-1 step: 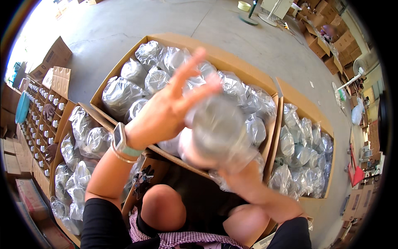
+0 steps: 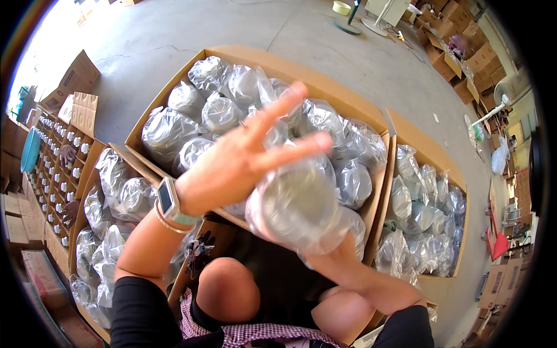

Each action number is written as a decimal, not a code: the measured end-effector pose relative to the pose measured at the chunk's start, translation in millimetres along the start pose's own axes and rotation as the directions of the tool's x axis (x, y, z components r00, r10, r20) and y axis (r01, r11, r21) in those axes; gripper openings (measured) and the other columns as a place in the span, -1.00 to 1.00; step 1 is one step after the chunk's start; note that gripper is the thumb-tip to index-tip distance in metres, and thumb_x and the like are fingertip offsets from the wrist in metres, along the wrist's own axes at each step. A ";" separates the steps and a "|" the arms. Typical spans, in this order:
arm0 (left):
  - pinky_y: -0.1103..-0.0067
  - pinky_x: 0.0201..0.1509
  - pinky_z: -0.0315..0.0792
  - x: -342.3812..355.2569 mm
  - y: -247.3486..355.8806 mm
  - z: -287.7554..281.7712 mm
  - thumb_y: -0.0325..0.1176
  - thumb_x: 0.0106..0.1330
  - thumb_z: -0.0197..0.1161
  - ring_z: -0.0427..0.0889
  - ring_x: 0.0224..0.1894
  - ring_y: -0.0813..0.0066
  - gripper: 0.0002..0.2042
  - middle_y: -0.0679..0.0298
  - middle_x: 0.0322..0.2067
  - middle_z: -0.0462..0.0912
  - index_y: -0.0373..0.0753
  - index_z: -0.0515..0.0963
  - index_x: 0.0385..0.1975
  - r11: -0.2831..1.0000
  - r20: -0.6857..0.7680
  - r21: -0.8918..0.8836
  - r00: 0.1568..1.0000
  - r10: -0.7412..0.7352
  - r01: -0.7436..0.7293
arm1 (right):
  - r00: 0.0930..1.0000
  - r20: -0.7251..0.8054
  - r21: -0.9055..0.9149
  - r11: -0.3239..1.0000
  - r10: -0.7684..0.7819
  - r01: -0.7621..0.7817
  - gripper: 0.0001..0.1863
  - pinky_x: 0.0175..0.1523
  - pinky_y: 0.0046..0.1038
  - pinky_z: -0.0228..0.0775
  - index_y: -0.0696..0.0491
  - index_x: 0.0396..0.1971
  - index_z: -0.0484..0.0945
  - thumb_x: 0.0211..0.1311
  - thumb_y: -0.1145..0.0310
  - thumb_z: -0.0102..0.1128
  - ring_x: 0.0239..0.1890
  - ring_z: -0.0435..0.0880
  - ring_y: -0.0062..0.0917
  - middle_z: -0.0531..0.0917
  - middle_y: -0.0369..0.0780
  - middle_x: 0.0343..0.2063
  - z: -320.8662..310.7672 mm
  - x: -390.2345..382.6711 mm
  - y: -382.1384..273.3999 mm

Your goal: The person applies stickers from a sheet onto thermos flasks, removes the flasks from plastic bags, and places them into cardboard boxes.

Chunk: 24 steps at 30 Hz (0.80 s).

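Note:
My right hand (image 2: 339,250) grips a clear round container (image 2: 299,203) wrapped in a clear plastic bag. It is tilted with a round end facing me, and motion blurs it; most of the right fingers are hidden behind it. Beside its upper left, my left hand (image 2: 241,159) is open with the fingers spread, a watch (image 2: 166,197) on the wrist. Beyond both hands lies a large open carton (image 2: 342,95) holding many similar bagged containers (image 2: 220,114).
More bagged containers lie in a carton (image 2: 462,232) at right and another (image 2: 81,203) at left. Farther left, a divided box holds white-capped bottles (image 2: 60,208) with a blue basin (image 2: 31,149) beside it. Stand fans (image 2: 490,110) and stacked cartons (image 2: 487,61) are far right.
My left hand has shifted slightly right and down, fingers still spread. The bagged container in my right hand has moved a little left and down.

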<state>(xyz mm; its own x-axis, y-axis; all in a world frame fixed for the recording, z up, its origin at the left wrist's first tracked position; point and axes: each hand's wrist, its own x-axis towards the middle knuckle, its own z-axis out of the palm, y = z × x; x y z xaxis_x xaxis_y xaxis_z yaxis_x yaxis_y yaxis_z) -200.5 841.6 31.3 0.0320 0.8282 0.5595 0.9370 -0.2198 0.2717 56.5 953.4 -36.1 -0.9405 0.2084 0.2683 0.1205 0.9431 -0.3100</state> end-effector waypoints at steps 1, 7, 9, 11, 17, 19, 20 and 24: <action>0.40 0.02 0.67 0.0 7.3 -1.8 -0.68 0.03 0.39 0.61 0.19 0.08 -0.14 0.06 0.47 0.24 0.02 0.31 0.42 0.998 0.145 0.044 0.988 0.046 -0.053 | 0.991 0.013 0.152 0.980 0.131 -0.131 -0.59 -0.08 -0.14 0.57 0.04 0.01 0.61 0.18 0.21 0.31 -0.14 0.73 -0.16 0.72 -0.09 -0.14 7.6 -0.7 -6.5; 0.28 -0.06 0.64 2.5 18.0 8.4 -0.38 -0.05 0.48 0.70 -0.16 0.01 -0.16 0.14 0.10 0.57 0.03 0.35 0.37 0.968 0.648 -0.134 0.758 -0.075 0.211 | 0.948 0.217 0.388 0.871 0.231 -0.301 -0.62 0.06 -0.20 0.55 -0.03 0.03 0.67 0.22 0.21 0.33 -0.01 0.73 -0.24 0.75 -0.14 -0.09 2.6 -15.3 -3.1; 0.27 -0.03 0.64 13.4 44.4 -16.0 -0.38 -0.02 0.45 0.69 -0.09 -0.04 -0.18 0.08 0.18 0.50 0.04 0.35 0.38 0.933 0.633 -0.279 0.774 0.002 0.226 | 0.957 0.137 0.438 0.851 0.257 -0.291 -0.62 0.07 -0.25 0.55 -0.05 0.03 0.68 0.22 0.22 0.34 0.03 0.73 -0.29 0.76 -0.15 -0.07 1.9 -22.9 -4.3; 0.24 0.01 0.64 12.1 73.3 -30.9 -0.37 0.00 0.43 0.66 0.01 -0.11 -0.21 0.02 0.27 0.40 0.05 0.37 0.37 0.954 0.553 -0.284 0.829 0.084 0.092 | 0.937 0.113 0.569 0.752 0.330 -0.333 -0.62 0.06 -0.26 0.56 -0.06 0.04 0.67 0.22 0.22 0.34 0.00 0.74 -0.27 0.76 -0.18 -0.10 1.0 -28.3 -11.6; 0.20 0.05 0.58 1.0 75.3 31.7 -0.18 0.02 0.51 0.59 0.07 -0.11 -0.34 0.02 0.15 0.44 -0.06 0.51 0.21 0.936 0.407 0.215 0.845 -0.347 0.280 | 0.946 0.320 0.020 0.998 0.050 -0.059 -0.76 -0.24 -0.19 0.59 -0.03 -0.25 0.72 0.27 0.15 0.21 -0.39 0.73 -0.19 0.76 -0.19 -0.29 61.1 -6.4 27.1; 0.19 0.06 0.54 -6.1 16.6 63.6 -0.15 0.01 0.53 0.58 0.01 -0.07 -0.34 0.04 0.05 0.47 -0.09 0.50 0.18 0.885 0.376 0.165 0.802 -0.464 0.435 | 0.877 0.472 -0.136 0.990 0.091 -0.030 -0.73 -0.26 -0.17 0.59 0.00 -0.40 0.74 0.27 0.12 0.22 -0.43 0.73 -0.19 0.75 -0.19 -0.36 84.7 25.8 42.4; 0.18 0.05 0.53 -12.2 -6.3 75.4 -0.15 0.01 0.53 0.58 -0.02 -0.05 -0.35 0.05 0.01 0.47 -0.10 0.50 0.17 0.876 0.273 0.108 0.834 -0.480 0.469 | 0.858 0.495 -0.189 0.981 0.136 -0.046 -0.69 -0.23 -0.18 0.59 0.02 -0.45 0.75 0.25 0.09 0.28 -0.40 0.74 -0.19 0.75 -0.16 -0.38 80.1 44.5 46.2; 0.20 -0.08 0.59 -4.8 3.9 86.7 -0.06 0.02 0.51 0.61 -0.09 -0.04 -0.36 0.02 -0.06 0.49 -0.13 0.49 0.12 0.903 0.239 0.165 0.872 -0.427 0.397 | 0.815 0.561 0.051 0.977 0.145 -0.209 -0.45 0.00 -0.18 0.58 0.20 -0.37 0.72 0.14 -0.10 0.43 -0.19 0.74 -0.10 0.74 -0.02 -0.33 -19.8 73.0 51.2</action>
<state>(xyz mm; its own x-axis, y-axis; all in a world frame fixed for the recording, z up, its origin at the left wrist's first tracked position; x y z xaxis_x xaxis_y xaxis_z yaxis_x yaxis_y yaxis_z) -166.8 881.4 -38.2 -0.2891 0.9392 0.1851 0.9162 0.2153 0.3380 0.3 1022.0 -14.4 -0.9272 0.1609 -0.3382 0.2979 0.8641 -0.4056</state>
